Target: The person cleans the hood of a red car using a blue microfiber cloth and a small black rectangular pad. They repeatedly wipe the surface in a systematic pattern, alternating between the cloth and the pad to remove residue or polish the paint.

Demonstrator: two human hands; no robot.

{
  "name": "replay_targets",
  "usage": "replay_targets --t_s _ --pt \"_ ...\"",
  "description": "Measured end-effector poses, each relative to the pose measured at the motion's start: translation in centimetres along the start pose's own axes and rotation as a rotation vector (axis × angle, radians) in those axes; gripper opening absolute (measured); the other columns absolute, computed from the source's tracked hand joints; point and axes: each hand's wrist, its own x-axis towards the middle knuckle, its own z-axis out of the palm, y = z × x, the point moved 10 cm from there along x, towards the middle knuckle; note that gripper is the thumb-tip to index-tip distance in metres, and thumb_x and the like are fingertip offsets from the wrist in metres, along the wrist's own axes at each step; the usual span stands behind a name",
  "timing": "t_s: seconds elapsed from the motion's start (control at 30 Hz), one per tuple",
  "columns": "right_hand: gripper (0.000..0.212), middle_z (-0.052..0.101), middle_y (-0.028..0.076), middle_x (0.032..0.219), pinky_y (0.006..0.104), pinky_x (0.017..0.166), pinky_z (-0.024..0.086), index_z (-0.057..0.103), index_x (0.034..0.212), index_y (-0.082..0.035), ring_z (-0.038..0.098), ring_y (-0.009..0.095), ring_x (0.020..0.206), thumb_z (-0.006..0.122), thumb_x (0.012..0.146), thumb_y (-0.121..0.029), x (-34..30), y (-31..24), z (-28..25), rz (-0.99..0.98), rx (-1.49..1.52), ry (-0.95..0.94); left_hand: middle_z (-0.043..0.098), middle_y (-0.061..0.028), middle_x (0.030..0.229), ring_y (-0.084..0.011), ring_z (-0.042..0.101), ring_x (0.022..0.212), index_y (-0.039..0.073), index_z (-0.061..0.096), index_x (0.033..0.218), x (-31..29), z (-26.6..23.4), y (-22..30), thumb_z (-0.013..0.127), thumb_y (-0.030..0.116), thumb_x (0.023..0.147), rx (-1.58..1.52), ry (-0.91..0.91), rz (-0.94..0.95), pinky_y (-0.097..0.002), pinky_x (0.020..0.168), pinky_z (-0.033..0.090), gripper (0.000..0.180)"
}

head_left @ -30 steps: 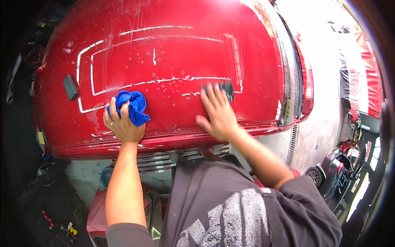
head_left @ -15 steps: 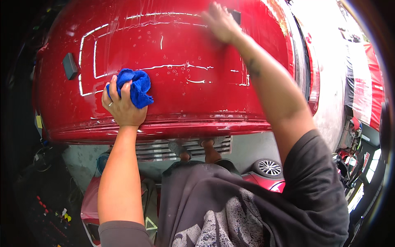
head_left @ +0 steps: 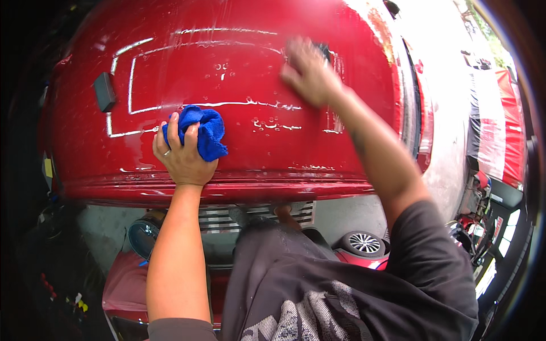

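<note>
A wet, glossy red car panel (head_left: 187, 68) stretches before me, with water beads and bright reflections on it. My left hand (head_left: 186, 158) grips a bunched blue microfiber cloth (head_left: 210, 133) against the panel close to its near edge. Farther out and to the right, my right hand (head_left: 313, 74) lies over the panel, smeared by motion. A small dark block (head_left: 323, 51) shows past its fingers, mostly covered by the hand. On the left part of the panel rests a dark grey rectangular block (head_left: 104, 92), touched by neither hand.
Below the panel's near edge are a striped metal grating (head_left: 222, 220) and a round dark tub (head_left: 142, 236). A wheel (head_left: 364, 243) shows at the lower right, by another red body. Red and white sheeting (head_left: 495, 125) hangs at the far right.
My right hand has moved nearer to me over the panel with the dark block. The left hand and blue cloth appear slightly farther right, while the whole view has shifted a little.
</note>
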Motion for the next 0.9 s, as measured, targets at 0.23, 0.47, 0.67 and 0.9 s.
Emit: replay_targets --t_s 0.23,0.47,0.67,0.9 --pt "0.1 0.028 0.033 0.179 0.0556 0.139 0.021 0.031 0.17 0.01 0.022 0.047 0.169 0.044 0.112 -0.07 0.2 -4.0 1.6 0.109 0.032 0.099 0.051 -0.0136 0.163 -0.0469 0.045 0.146 0.025 0.062 0.131 0.1 -0.5 -0.5 0.087 0.05 0.083 0.01 0.017 -0.007 -0.066 0.117 0.037 0.06" --pt "0.102 0.024 0.031 0.181 0.058 0.139 0.016 0.033 0.172 0.007 0.017 0.047 0.171 0.06 0.106 -0.067 -20.9 -13.0 2.5 -0.06 0.055 -0.256 0.052 -0.0139 0.163 -0.0475 0.045 0.147 0.024 0.065 0.128 0.6 -0.5 -0.1 0.088 0.049 0.083 -0.009 0.01 -0.038 -0.0657 0.118 0.037 0.056" --pt "0.093 0.032 0.028 0.179 0.0523 0.139 0.021 0.033 0.173 0.001 0.025 0.043 0.17 0.05 0.112 -0.067 5.1 -1.7 -0.3 -0.018 -0.036 0.113 0.05 -0.0162 0.165 -0.048 0.042 0.15 0.023 0.062 0.134 0.1 -0.6 0.0 0.088 0.053 0.082 -0.002 -0.001 -0.006 -0.065 0.12 0.034 0.066" --pt "0.098 0.021 0.034 0.181 0.0563 0.139 0.017 0.027 0.172 0.01 0.016 0.047 0.171 0.04 0.114 -0.068 -1.7 -7.9 2.3 0.037 -0.065 0.049 0.052 -0.0167 0.164 -0.0479 0.042 0.15 0.022 0.064 0.133 -0.3 -1.4 -1.5 0.09 0.048 0.08 0.043 -0.008 -0.038 -0.0651 0.12 0.035 0.064"
